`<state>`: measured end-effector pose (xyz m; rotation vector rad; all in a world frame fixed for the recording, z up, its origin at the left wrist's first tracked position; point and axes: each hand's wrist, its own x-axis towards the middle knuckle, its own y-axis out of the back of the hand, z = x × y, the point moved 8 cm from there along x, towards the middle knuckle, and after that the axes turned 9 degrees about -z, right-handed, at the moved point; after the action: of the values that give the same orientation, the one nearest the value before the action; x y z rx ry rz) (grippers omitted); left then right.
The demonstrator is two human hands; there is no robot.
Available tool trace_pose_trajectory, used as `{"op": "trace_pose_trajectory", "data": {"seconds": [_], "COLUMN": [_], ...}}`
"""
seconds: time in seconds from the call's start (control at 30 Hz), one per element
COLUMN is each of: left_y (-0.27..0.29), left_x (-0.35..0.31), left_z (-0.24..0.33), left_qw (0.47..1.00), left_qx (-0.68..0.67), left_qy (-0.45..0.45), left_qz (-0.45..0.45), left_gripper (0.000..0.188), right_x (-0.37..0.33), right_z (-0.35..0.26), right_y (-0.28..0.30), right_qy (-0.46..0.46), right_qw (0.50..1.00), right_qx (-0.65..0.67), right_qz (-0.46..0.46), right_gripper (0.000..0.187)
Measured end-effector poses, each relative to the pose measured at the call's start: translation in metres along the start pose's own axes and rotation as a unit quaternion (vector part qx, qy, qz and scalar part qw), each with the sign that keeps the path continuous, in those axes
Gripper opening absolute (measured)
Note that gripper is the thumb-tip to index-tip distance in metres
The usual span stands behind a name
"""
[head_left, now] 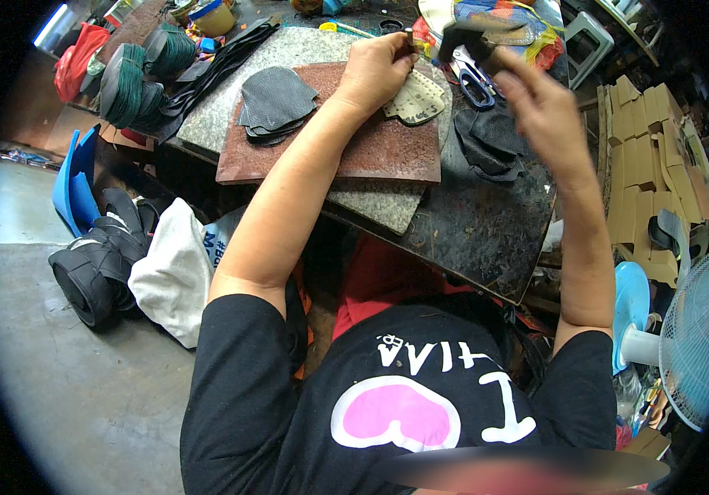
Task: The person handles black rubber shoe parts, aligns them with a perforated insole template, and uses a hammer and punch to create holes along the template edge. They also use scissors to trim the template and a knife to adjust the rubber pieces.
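Observation:
My left hand (377, 73) is closed in a pinch around a thin dark rod-like tool (409, 36), standing over the far edge of a reddish-brown board. Most of that tool is hidden by my fingers. To the right, my right hand (542, 111) grips a hammer (468, 43), raised and smeared by motion, with its head toward my left hand. Beneath and beside my left hand lies a cream template (417, 97) with dark markings and small holes. Left of my forearm, a stack of black leather pieces (277, 99) rests on the reddish-brown board (362, 157).
The board sits on a grey stone slab (383, 208). Blue-handled scissors (475, 89) and more black leather pieces (490, 142) lie to the right. Green cord spools (123, 87) stand at far left. A fan (695, 338) and cardboard boxes (647, 157) are off the table's right side.

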<state>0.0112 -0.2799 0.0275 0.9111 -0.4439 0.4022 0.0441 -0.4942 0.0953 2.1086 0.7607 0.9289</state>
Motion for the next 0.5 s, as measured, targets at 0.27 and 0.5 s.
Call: {"op": "trace_pose_trajectory", "data": {"seconds": [0.27,0.5], "left_y": [-0.006,-0.002], "left_x": [0.004,-0.002], "left_z": [0.016,0.000], "left_qw": [0.996,1.000], "left_qx": [0.063,-0.005], "left_qy": [-0.052,0.008], "left_qz": [-0.027,0.018], "left_gripper": [0.024,0.022], "right_x": [0.011,-0.003], "right_z": [-0.038,0.029], "right_y": [0.032,-0.022], "right_qy": [0.034,-0.059], "right_qw": [0.994,0.995], "right_qx": [0.037,-0.072], "right_qz": [0.095,-0.025], "right_gripper": [0.040,0.041]}}
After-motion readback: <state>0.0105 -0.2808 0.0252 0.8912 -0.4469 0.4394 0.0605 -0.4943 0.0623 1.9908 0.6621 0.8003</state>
